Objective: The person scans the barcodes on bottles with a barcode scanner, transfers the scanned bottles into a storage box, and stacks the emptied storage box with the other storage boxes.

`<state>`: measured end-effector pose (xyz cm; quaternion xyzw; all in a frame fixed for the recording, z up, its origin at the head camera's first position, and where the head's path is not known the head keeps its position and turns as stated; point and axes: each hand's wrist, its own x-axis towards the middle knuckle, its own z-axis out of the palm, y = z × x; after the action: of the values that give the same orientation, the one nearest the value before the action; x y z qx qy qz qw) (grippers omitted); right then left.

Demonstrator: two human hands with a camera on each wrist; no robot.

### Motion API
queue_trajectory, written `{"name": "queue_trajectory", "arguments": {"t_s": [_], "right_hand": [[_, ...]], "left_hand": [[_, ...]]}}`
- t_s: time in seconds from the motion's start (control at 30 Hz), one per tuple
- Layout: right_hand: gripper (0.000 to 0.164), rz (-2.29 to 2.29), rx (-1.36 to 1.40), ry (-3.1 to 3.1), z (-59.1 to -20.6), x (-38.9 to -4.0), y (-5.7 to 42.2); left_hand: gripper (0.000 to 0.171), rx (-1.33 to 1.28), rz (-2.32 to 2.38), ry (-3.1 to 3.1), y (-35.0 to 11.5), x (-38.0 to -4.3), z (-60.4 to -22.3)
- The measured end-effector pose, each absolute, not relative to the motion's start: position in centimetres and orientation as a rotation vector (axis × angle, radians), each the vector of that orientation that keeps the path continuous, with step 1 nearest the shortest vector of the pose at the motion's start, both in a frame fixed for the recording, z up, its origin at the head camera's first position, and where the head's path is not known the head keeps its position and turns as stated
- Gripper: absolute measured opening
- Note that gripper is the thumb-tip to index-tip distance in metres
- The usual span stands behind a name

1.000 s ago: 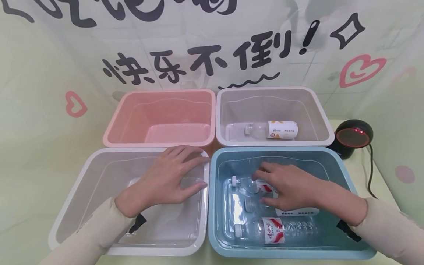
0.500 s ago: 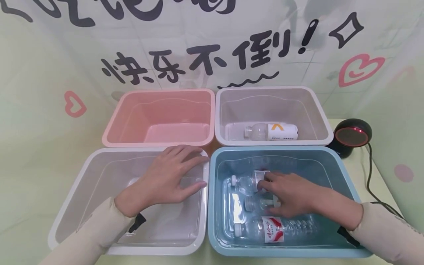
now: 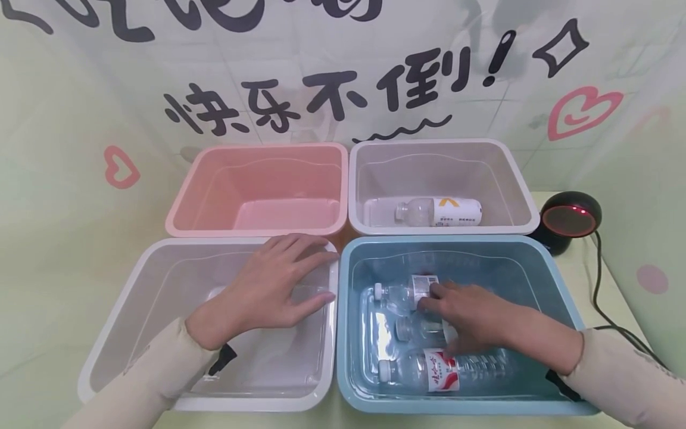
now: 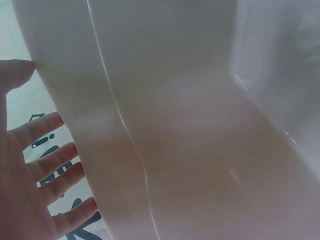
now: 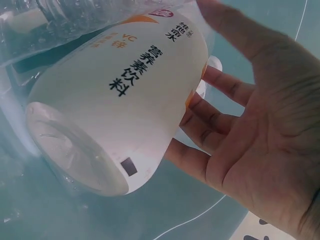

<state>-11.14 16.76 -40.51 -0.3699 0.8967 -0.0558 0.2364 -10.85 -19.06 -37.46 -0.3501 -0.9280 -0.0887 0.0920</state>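
My right hand [image 3: 474,316] reaches down into the blue bin [image 3: 461,407]. Its thumb and fingers curl around the sides of a clear plastic bottle with a white label [image 5: 135,95], which lies on its side. A smaller red-and-white-labelled bottle [image 3: 396,295] lies beyond that one. Nearer me, the bottle with a red-and-white label [image 3: 440,370] lies below my thumb. My left hand [image 3: 268,286] hovers with spread fingers above the front grey bin [image 3: 252,405]. In the left wrist view its fingertips [image 4: 90,204] come up to the bin's edge.
Behind stand a pink bin [image 3: 289,215] and another grey bin [image 3: 370,190], the latter with a white-labelled bottle [image 3: 455,212] inside. A black round device [image 3: 571,215] with a cable sits at the right. A printed cloth [image 3: 300,53] hangs at the back.
My right hand has lowered and come slightly nearer, its fingers moving from over the far bottle to around the middle one. My left hand stays put. The bottle in the rear grey bin has rolled slightly.
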Motion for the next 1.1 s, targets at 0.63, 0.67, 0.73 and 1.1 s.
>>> {"name": "queue_trajectory", "arguments": {"t_s": [0.63, 0.67, 0.73, 1.1], "right_hand": [[0.065, -0.167, -1.080, 2.516, -40.7, -11.2, 16.7], [0.063, -0.172, -1.079, 2.520, -40.6, -11.2, 16.7], [0.063, -0.182, -1.063, 2.520, -40.4, -11.2, 16.7], [0.061, -0.267, -0.979, 2.434, -38.8, -11.8, 16.9]], "left_hand": [[0.059, -1.034, -0.256, -2.764, -19.0, -10.8, -37.4], [0.059, -1.034, -0.255, -2.765, -19.0, -10.9, -37.4], [0.059, -1.032, -0.251, -2.767, -19.0, -10.9, -37.4], [0.060, -1.033, -0.254, -2.764, -19.0, -10.9, -37.5]]}}
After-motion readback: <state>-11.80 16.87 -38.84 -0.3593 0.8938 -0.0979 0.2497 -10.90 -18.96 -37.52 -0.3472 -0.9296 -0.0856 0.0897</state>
